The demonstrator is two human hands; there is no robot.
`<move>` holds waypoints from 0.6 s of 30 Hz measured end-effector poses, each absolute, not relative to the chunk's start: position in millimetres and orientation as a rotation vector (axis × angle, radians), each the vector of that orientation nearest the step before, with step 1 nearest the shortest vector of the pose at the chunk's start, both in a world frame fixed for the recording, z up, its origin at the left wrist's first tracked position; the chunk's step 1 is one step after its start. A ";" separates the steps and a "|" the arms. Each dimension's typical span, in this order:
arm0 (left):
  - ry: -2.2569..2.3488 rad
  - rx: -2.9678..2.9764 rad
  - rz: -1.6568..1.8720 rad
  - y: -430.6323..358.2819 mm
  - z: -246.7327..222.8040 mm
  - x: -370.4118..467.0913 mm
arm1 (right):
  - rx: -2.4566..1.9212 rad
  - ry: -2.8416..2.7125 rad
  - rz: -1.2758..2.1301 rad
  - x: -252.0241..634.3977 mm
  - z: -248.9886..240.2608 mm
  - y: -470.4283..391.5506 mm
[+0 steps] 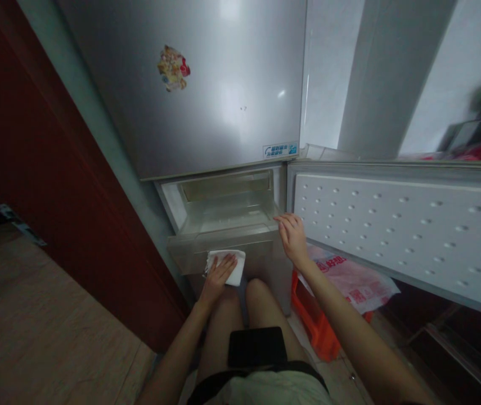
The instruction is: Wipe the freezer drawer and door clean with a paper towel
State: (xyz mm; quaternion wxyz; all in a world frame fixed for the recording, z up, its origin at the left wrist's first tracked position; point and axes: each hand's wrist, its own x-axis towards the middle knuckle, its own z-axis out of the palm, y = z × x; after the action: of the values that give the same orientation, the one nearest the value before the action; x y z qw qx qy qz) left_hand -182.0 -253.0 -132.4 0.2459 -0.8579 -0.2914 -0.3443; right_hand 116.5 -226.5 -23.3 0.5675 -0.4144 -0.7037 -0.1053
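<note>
A: What do we record nearest to us?

B: On the lap we find a flat black rectangular object [257, 347], lying across both bare thighs [261, 298].

A: And the left hand?

B: We observe the left hand [221, 271] laid flat, fingers extended and unclenched, over a folded white cloth [238, 273]. We place that cloth against the outer front of a clear plastic drawer [189, 250], just beyond the knees.

A: The right hand?

B: We note the right hand [293, 233] at the drawer's right front corner, fingers bent. Whether they grip the rim, we cannot tell.

A: To the right of the knees?

B: We list a bright orange plastic stool [327, 340], with a white plastic bag printed in red [356, 281] draped over it.

A: Further out?

B: We see the drawer jutting from a pale freezer compartment [175, 205]. To its right stands an open door with a white dimpled inner panel [392, 219].

A: Above that?

B: We finish at a silver-grey upper door [232, 107], closed, bearing a multicoloured irregular sticker [172, 68] and, at its lower right corner, a blue-and-white label [280, 150].
</note>
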 end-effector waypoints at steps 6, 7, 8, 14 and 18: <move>-0.949 -2.307 -1.015 -262.5 -140.8 -190.6 | -0.970 -1.671 -0.245 120.3 -23.6 -227.0; -0.956 -2.303 -1.031 -263.7 -140.8 -190.0 | -0.970 -1.677 -0.243 120.8 -23.3 -227.4; -0.960 -2.298 -1.048 -264.9 -140.5 -189.1 | -0.970 -1.683 -0.240 121.0 -23.0 -227.8; -1.014 -2.215 -1.159 -269.8 -137.6 -179.3 | -0.966 -1.663 -0.225 118.6 -21.5 -229.8; -1.168 -2.115 -1.180 -267.4 -140.1 -172.1 | -0.965 -1.658 -0.223 117.8 -21.3 -229.9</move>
State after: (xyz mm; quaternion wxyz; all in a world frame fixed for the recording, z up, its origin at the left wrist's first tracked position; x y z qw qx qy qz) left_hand -172.1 -267.4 -140.1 0.2244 -0.7665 -0.4233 -0.4277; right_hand 117.8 -229.9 -21.3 0.5691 -0.4108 -0.7059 -0.0951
